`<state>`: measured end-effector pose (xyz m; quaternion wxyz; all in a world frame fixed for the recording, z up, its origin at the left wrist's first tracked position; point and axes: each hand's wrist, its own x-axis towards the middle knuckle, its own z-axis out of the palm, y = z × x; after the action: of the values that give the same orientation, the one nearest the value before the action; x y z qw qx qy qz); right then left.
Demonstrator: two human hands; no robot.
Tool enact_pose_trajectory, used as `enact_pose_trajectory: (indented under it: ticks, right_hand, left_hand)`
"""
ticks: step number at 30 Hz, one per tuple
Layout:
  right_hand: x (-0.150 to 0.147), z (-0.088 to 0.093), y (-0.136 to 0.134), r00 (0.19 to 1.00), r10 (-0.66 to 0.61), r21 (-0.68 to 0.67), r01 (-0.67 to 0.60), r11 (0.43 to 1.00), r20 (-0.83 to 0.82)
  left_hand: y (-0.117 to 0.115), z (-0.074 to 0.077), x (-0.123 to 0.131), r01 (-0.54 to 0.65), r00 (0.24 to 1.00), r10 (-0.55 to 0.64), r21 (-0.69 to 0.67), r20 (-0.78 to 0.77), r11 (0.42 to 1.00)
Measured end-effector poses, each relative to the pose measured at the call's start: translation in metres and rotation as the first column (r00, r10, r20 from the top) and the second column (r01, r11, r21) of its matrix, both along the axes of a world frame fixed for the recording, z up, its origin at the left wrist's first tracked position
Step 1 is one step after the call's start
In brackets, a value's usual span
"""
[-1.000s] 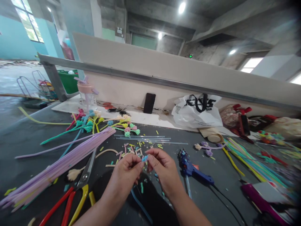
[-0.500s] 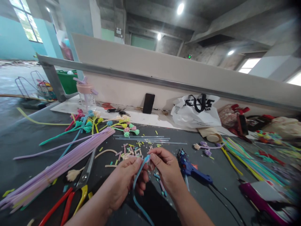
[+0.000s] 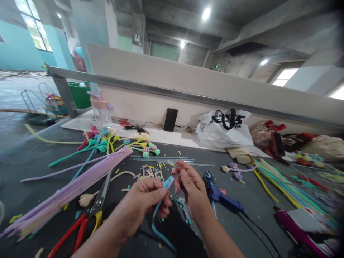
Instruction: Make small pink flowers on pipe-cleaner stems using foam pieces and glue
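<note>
Thin, fuzzy blue stem (image 3: 154, 225), pinched
My left hand (image 3: 143, 200) grips below its tip, likely for steadiness; my right hand (image 3: 194, 193) hangs loosely open.

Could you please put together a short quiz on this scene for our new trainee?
1. Multiple choice: what colour is the stem pinched in the left hand?
A) yellow
B) blue
C) red

2. True or false: the glue gun lies to the right of the scissors.

3. Fill in the blank: the phone stands between the pink-lidded bottle and the white ____.

Key: 1. B; 2. True; 3. bag
</note>
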<state>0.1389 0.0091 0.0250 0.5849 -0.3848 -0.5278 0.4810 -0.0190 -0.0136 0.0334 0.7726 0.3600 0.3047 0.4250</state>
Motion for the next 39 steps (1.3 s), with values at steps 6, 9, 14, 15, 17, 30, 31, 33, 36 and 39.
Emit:
enact_pose_trajectory:
  ticks: [6,9,14,15,17,30,31,33,36,39]
  right_hand:
    - [0.003,-0.008,0.010,0.934,-0.223,0.028,0.224,0.974,0.278]
    - [0.009,-0.017,0.018,0.649,-0.309,0.154,0.285,0.946,0.695]
    - [0.010,-0.028,0.020,0.400,-0.215,0.149,0.190,0.970,0.891]
    - [0.008,-0.028,0.019,0.364,-0.192,0.135,0.175,0.975,0.911]
    - [0.003,-0.028,0.016,0.295,-0.156,0.116,0.152,0.982,0.943]
    - [-0.018,-0.030,0.012,0.064,-0.115,0.108,0.110,0.988,0.991]
    - [-0.017,-0.030,0.012,0.074,-0.115,0.106,0.109,0.988,0.991]
    - [-0.016,-0.032,0.011,0.106,-0.115,0.103,0.111,0.988,0.988]
    - [-0.014,-0.034,0.012,0.190,-0.121,0.097,0.130,0.987,0.974]
    - [-0.011,-0.034,0.015,0.322,-0.147,0.095,0.172,0.980,0.935]
  left_hand:
    - [0.002,0.022,-0.028,-0.140,0.983,0.138,0.005,0.120,0.990]
    - [0.007,0.022,-0.029,-0.213,0.976,0.213,-0.004,-0.049,0.977]
    - [0.011,0.012,-0.017,-0.248,0.915,0.231,-0.010,-0.329,0.969]
    - [0.012,0.009,-0.014,-0.257,0.897,0.239,0.002,-0.371,0.966]
    - [0.013,0.004,-0.010,-0.253,0.875,0.240,0.028,-0.421,0.967]
    - [0.005,-0.005,0.005,-0.116,0.935,0.121,0.035,-0.334,0.993]
    - [0.004,-0.005,0.005,-0.109,0.941,0.113,0.031,-0.318,0.994]
    - [0.004,-0.006,0.005,-0.097,0.953,0.100,0.024,-0.287,0.995]
    - [0.003,-0.009,0.006,-0.077,0.967,0.079,0.016,-0.243,0.997]
    - [0.002,-0.011,0.006,-0.034,0.983,0.035,0.009,-0.180,0.999]
